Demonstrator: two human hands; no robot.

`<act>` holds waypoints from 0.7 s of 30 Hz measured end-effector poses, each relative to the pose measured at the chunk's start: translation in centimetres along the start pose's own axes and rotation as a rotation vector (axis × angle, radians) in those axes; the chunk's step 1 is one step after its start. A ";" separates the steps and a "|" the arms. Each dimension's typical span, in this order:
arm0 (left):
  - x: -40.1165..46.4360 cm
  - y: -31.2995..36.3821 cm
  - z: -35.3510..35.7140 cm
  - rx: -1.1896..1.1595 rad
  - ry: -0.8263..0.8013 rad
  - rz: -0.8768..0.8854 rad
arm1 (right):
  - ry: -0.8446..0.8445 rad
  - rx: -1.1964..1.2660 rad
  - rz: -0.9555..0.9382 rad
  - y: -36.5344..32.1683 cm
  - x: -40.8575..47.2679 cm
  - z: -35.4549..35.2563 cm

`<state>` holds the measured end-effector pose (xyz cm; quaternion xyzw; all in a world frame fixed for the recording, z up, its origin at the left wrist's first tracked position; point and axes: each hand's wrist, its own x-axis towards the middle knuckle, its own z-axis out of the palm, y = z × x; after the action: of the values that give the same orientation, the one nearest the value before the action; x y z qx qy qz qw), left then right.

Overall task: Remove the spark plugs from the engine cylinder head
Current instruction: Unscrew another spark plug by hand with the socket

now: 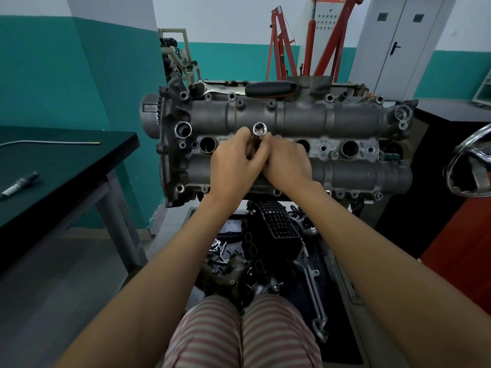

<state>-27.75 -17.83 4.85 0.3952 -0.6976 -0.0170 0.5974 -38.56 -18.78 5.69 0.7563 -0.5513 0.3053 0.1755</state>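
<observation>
Nearest the camera are knees in pink-and-white striped trousers (240, 333), with both bare forearms reaching forward from them. The left hand (233, 166) and right hand (285, 164) meet over the grey cast-metal engine cylinder head (345, 123). Each grip is clamped on the shiny steel tubular socket (259, 131), which stands upright at the head's second plug well. A black-handled ratchet (265, 89) lies along the head's far edge. One removed spark plug (20, 184) rests on the dark green worktop (66, 166) to the left.

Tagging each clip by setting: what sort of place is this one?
Most likely an auto repair workshop or training garage: a bare engine cylinder head on a stand, a red engine hoist behind it, and loose engine parts on the floor.
</observation>
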 end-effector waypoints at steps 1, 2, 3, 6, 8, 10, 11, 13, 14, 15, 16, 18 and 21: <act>-0.1 0.0 0.0 0.001 0.000 0.005 | 0.001 0.011 0.006 0.0 0.1 0.0; -0.1 0.0 0.0 0.000 0.001 0.005 | 0.002 0.031 0.011 0.0 0.1 0.1; -0.1 -0.1 0.0 -0.004 0.001 0.000 | 0.003 0.051 0.015 -0.1 0.1 0.1; 0.1 -0.2 0.1 -0.017 0.001 -0.023 | 0.015 0.073 0.033 0.0 0.1 0.1; 0.2 -0.2 0.1 -0.031 0.008 -0.015 | 0.022 0.038 0.038 0.0 0.1 0.2; 0.3 -0.2 0.1 -0.040 0.017 0.010 | 0.027 -0.002 0.025 0.1 0.0 0.2; 0.4 -0.1 0.1 -0.039 0.024 0.020 | 0.032 -0.004 0.019 0.0 0.0 0.1; 0.4 -0.1 0.1 -0.025 0.029 0.028 | 0.050 0.008 0.009 0.0 -0.1 -0.1; 0.3 -0.1 0.1 -0.014 0.023 0.028 | 0.055 0.012 0.002 0.0 -0.1 -0.1; 0.2 -0.1 0.1 -0.004 0.014 0.025 | 0.049 0.009 -0.004 -0.1 -0.2 -0.1; 0.1 -0.2 0.1 0.002 0.004 0.018 | 0.035 -0.001 -0.008 -0.1 -0.2 0.0; 0.0 -0.3 0.1 0.010 -0.008 0.011 | 0.019 -0.012 -0.007 0.0 -0.1 0.1; 0.0 -0.4 0.0 0.015 -0.017 -0.009 | 0.028 0.014 0.008 0.0 0.1 0.2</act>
<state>-27.56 -18.07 4.66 0.4025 -0.7011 -0.0176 0.5883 -38.47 -18.95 5.56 0.7509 -0.5499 0.3203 0.1767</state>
